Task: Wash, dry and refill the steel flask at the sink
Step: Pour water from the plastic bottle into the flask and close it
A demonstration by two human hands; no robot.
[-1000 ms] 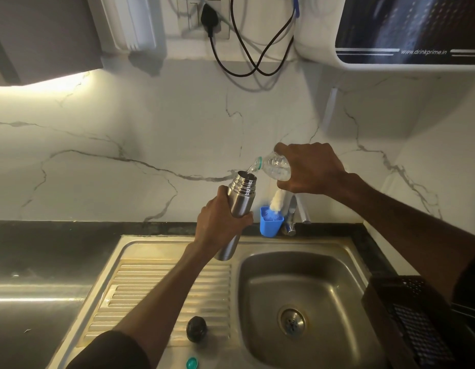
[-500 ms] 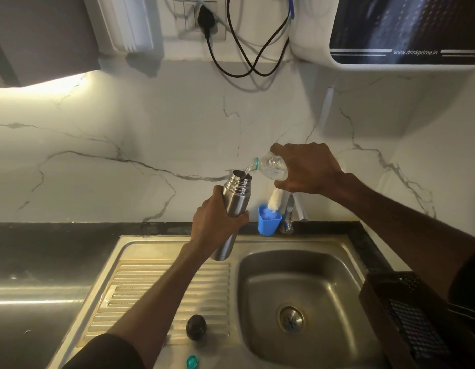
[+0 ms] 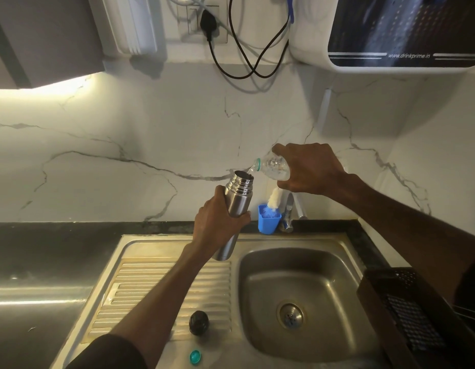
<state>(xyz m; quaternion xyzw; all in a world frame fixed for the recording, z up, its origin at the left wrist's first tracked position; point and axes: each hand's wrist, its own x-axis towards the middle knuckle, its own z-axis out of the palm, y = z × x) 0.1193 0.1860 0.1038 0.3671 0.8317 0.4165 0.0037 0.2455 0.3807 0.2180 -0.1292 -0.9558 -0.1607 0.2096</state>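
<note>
My left hand (image 3: 217, 225) grips the steel flask (image 3: 237, 198) round its middle and holds it upright, slightly tilted, above the sink's left rim, its mouth open. My right hand (image 3: 311, 169) holds a clear plastic bottle (image 3: 273, 167) tipped toward the left, its green-ringed neck right over the flask's mouth. The flask's black cap (image 3: 198, 322) lies on the draining board, and a small teal bottle cap (image 3: 195, 357) lies nearer the front edge.
The steel sink basin (image 3: 271, 328) with its drain sits below right; the ribbed draining board (image 3: 140, 296) lies to the left. A blue cup (image 3: 268, 222) with a brush stands by the tap (image 3: 289, 211). A dark rack (image 3: 407, 315) stands at right. Above hang a water purifier (image 3: 391, 33) and cables.
The flask and bottle have stayed together mouth to mouth, drifting slightly left and down in view; the bottle is tipped a little further.
</note>
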